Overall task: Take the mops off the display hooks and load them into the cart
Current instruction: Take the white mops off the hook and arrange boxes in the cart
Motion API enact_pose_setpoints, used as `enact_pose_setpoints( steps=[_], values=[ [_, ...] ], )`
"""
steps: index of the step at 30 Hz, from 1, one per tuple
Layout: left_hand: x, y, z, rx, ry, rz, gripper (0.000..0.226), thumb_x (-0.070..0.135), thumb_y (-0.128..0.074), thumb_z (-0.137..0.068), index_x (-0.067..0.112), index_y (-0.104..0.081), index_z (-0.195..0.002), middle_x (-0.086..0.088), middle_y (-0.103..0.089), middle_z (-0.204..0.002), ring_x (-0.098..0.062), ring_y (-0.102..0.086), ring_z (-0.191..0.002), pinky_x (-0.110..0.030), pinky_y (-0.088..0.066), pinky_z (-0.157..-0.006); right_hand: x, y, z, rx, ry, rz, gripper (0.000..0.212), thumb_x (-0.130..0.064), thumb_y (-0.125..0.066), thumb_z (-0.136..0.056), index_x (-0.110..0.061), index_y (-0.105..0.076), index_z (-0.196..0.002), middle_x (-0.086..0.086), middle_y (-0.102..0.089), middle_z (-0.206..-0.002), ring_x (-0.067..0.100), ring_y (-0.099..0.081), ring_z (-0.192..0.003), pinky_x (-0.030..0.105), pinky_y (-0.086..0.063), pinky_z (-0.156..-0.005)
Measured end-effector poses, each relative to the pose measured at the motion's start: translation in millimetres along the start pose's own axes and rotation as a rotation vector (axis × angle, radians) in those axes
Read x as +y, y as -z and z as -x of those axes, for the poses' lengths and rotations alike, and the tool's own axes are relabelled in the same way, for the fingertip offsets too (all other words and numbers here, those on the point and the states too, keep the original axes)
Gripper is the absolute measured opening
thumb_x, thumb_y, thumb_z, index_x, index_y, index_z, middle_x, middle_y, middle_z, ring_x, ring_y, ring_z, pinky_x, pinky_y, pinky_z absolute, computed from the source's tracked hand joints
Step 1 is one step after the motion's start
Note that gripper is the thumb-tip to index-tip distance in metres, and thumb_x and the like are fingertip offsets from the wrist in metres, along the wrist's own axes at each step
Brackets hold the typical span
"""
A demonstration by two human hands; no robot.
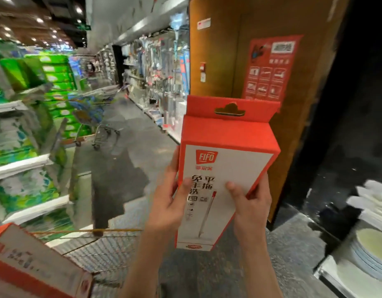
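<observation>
The orange-brown pillar [261,61] fills the upper right of the view and serves as the marker for everything else. A red instruction poster [271,67] is stuck on its face. To the left of the pillar a long wall of shelving [155,67] carries hanging cleaning goods, blurred with distance. Farther left of the pillar, across the grey aisle floor, white shelves [24,162] hold green-packaged goods. An empty wire trolley [102,123] stands in the aisle between those shelves and the pillar. Down and to the right of the pillar, a stack of pale plates [372,252] sits on a counter.

Below and left of the pillar, at the bottom edge, is the shopping cart [104,252], its wire basket topped by a yellow rim. An orange-and-white mop box [35,265] lies tilted in it, at the bottom left corner.

In front of the pillar's lower part, the held mop box [224,168] stands upright in the air, clear of the cart, its red hang tab on top and its white FIFO-branded panel facing the camera. The left hand [166,201] grips its left edge, thumb laid across the front panel. The right hand [248,203] grips the right edge, thumb likewise on the front, fingers wrapped behind.
</observation>
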State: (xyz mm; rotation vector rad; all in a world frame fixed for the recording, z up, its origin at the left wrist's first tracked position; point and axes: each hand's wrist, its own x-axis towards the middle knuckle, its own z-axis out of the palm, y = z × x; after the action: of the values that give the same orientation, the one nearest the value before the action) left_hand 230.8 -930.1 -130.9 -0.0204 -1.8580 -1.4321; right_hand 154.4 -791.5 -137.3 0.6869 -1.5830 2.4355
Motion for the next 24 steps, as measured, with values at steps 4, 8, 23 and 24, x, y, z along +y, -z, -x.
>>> enact_pose_setpoints(
  steps=[4, 8, 23, 24],
  values=[
    [3, -60, 10, -0.091, 0.003, 0.071, 0.054, 0.026, -0.053, -0.1, 0.034, -0.034, -0.149, 0.017, -0.065, -0.129, -0.008, -0.065, -0.116, -0.025, -0.057, -0.085, -20, 60, 4, 0.081, 0.029, 0.112, 0.07, -0.024, -0.082, -0.077, -0.026, -0.05, -0.139, -0.009, -0.07, -0.118, 0.012, -0.068, -0.108, 0.032, -0.061, -0.079],
    [10, -123, 18, -0.19, 0.006, 0.101, 0.063, 0.043, -0.052, -0.1, 0.023, -0.03, -0.156, 0.021, -0.062, -0.132, -0.002, -0.064, -0.115, -0.016, -0.055, -0.083, -40, 120, 7, 0.178, 0.087, 0.185, 0.068, -0.011, -0.075, -0.085, -0.021, -0.046, -0.146, -0.005, -0.067, -0.127, 0.015, -0.065, -0.117, 0.035, -0.059, -0.09],
    [8, -327, 55, -0.556, 0.151, 0.322, 0.059, 0.031, -0.045, -0.103, 0.052, -0.018, -0.151, 0.044, -0.056, -0.124, 0.008, -0.062, -0.112, -0.018, -0.055, -0.085, -75, 306, 12, 0.499, 0.123, 0.543, 0.074, -0.038, -0.071, -0.082, -0.036, -0.037, -0.148, -0.016, -0.056, -0.14, -0.004, -0.054, -0.125, 0.01, -0.046, -0.094],
    [5, -339, 55, -0.558, 0.148, 0.309, 0.058, 0.032, -0.045, -0.103, 0.056, -0.018, -0.149, 0.046, -0.054, -0.125, 0.011, -0.06, -0.113, -0.016, -0.054, -0.087, -75, 315, 10, 0.511, 0.124, 0.57, 0.073, -0.032, -0.069, -0.085, -0.034, -0.035, -0.15, -0.017, -0.054, -0.142, -0.006, -0.052, -0.126, 0.008, -0.044, -0.094]
  ],
)
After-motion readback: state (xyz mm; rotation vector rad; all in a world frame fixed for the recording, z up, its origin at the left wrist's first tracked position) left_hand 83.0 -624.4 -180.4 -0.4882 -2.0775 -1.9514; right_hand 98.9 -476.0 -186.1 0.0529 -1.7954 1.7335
